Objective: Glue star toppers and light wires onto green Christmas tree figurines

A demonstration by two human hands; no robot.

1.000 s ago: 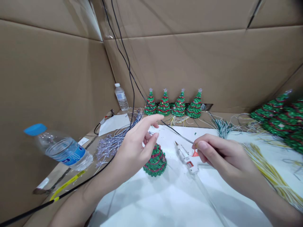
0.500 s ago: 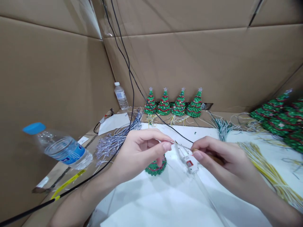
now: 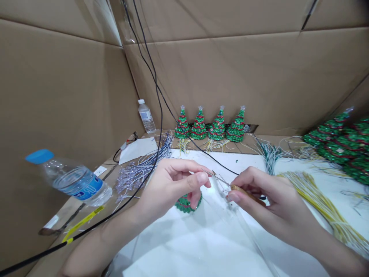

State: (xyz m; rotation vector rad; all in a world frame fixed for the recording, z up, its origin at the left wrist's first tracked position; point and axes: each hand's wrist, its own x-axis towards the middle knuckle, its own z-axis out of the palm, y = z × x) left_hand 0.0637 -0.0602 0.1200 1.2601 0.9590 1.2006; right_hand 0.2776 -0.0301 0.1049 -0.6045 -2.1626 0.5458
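Observation:
My right hand [image 3: 259,196] is closed around the wooden handle of an awl [image 3: 221,180], its thin metal shaft pointing left. Thumb and forefinger of my left hand [image 3: 178,181] are bent together at the tip end of that shaft; the other fingers curl below. Whether something small sits between them I cannot make out. Under the left fingers is a small green Christmas tree [image 3: 183,204] with red trim, its upper part hidden by the hand. Between the hands lies a white device [image 3: 226,192], partly covered by my right hand.
Several decorated trees [image 3: 216,127] stand along the cardboard wall, more [image 3: 340,142] at right. Bundles of yellow-white wires [image 3: 317,200], green wires [image 3: 271,157] and star-tipped wires [image 3: 135,173] lie around. Water bottles [image 3: 77,181] stand left. A black cable [image 3: 115,213] crosses the left forearm's side.
My right hand has shifted slightly left and turned, showing more of the awl's handle and covering more of the white device. The left hand stays nearly in place.

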